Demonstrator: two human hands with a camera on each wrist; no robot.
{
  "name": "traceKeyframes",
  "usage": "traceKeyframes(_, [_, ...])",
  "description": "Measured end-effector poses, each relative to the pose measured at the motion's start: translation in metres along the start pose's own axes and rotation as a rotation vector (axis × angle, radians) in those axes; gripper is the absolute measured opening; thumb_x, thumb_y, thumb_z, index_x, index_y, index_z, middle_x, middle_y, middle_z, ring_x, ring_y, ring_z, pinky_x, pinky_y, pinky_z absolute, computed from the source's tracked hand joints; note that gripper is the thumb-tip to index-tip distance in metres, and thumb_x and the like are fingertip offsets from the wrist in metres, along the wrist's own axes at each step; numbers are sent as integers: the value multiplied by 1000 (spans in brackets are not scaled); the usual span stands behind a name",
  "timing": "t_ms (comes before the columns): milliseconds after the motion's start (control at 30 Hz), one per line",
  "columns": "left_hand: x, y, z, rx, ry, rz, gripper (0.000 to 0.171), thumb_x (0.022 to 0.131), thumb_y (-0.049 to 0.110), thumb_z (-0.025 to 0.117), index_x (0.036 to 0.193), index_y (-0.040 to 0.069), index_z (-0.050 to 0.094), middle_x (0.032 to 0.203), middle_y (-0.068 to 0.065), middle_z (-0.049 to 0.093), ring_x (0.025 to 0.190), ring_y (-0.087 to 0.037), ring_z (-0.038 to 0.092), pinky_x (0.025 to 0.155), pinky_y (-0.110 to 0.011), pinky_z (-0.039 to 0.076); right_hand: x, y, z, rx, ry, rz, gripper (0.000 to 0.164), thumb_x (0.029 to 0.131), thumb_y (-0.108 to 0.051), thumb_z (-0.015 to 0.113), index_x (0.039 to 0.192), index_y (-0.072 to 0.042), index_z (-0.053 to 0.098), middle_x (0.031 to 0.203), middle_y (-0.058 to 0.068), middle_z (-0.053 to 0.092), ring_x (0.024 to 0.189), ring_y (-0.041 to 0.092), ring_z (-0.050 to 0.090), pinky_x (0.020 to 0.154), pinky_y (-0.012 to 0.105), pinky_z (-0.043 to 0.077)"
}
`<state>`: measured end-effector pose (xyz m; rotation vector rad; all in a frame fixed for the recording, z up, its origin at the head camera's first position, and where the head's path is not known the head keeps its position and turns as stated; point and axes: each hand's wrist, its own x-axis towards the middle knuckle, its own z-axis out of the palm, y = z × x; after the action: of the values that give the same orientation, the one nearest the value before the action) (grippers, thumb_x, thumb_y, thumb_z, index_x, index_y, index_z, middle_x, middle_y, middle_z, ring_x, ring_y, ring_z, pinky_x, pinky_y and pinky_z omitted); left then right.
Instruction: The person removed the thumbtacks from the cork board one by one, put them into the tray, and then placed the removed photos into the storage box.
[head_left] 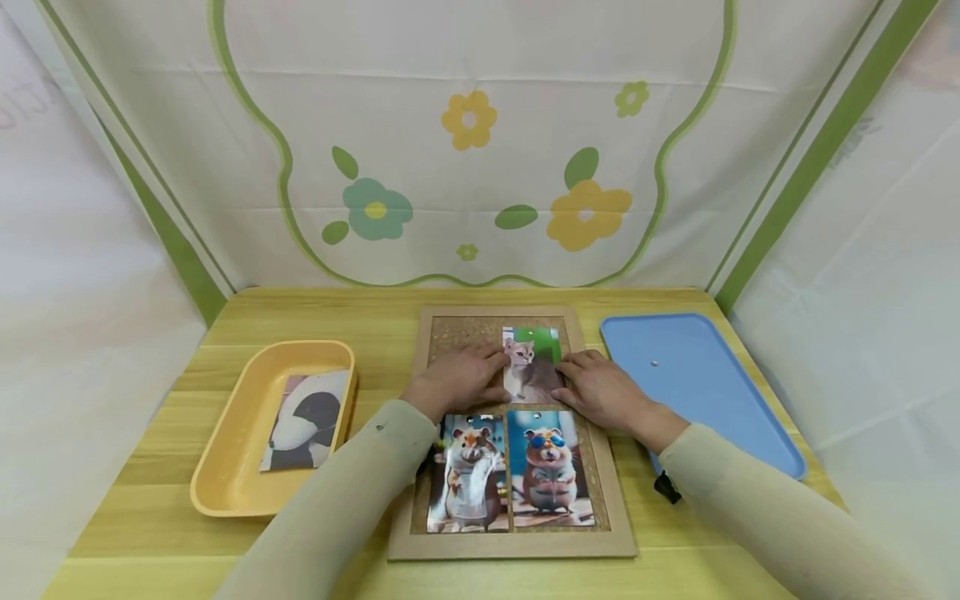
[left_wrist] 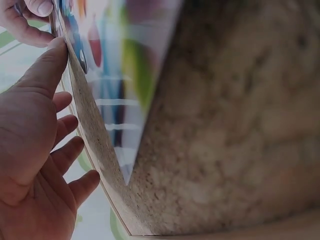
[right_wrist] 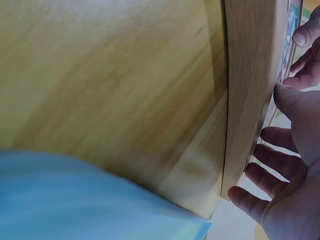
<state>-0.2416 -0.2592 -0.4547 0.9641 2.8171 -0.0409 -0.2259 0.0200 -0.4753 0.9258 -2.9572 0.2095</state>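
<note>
"Flanking the cat photo (head_left: 531,367) were what, exactly?"

"Item one, left hand (head_left: 457,375): at the photo's left edge, fingers relaxed and extended, none curled round it. Item two, right hand (head_left: 603,387): at the opposite edge, likewise loose. Placing them so was probably meant to keep the print square and level without covering the animal."

"Location of that print?"

"Upper right of the cork board (head_left: 453,329), within the wooden frame (head_left: 517,547), just above the other mounted photos. Whether anything fastened its top could not be made out clearly."

"Those others?"

"Two, side by side on the lower half. Left: hamster photo (head_left: 471,483), no glasses, glare across the front. Right: sunglasses hamster photo (head_left: 552,475). Each bore a shiny pin at its top edge, the left pin (head_left: 470,421) and the right pin (head_left: 536,415), a position that likely spared the faces."

"Containers?"

"Yellow tray (head_left: 221,475), left of the board: one panda photo (head_left: 307,421), lying towards the right wall. Blue tray (head_left: 705,400), right of the board: one loose pin (head_left: 655,363). Both sat on the wood-grain counter (head_left: 382,321), one per side, presumably so that prints and pins did not mix and each lay within reach."
</note>
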Motion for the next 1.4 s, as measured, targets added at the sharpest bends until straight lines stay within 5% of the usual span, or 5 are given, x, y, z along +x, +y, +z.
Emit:
traceKeyframes(367, [-2,2,0,17,-67,-24,80,106,66,45,168,17,31,173,-5,31,161,-25,27,131,-45,24,-2,0,-2,-14,0,-20,53,106,-43,64,142,-4,64,144,20,62,134,42,56,112,59,47])
traceKeyframes(1100, [-5,2,0,5,-43,-10,80,106,65,47,166,15,34,172,-7,33,160,-27,30,131,-46,25,13,8,-10,-67,25,-78,45,105,-40,67,128,-1,71,126,17,72,119,38,66,104,56,53])
traceKeyframes(1400, [-5,4,-2,-8,-52,-15,79,106,65,48,166,15,34,172,-6,34,160,-27,29,131,-45,25,27,19,-18,-64,74,-87,28,103,-28,70,119,-5,74,113,13,75,106,34,67,92,54,56])
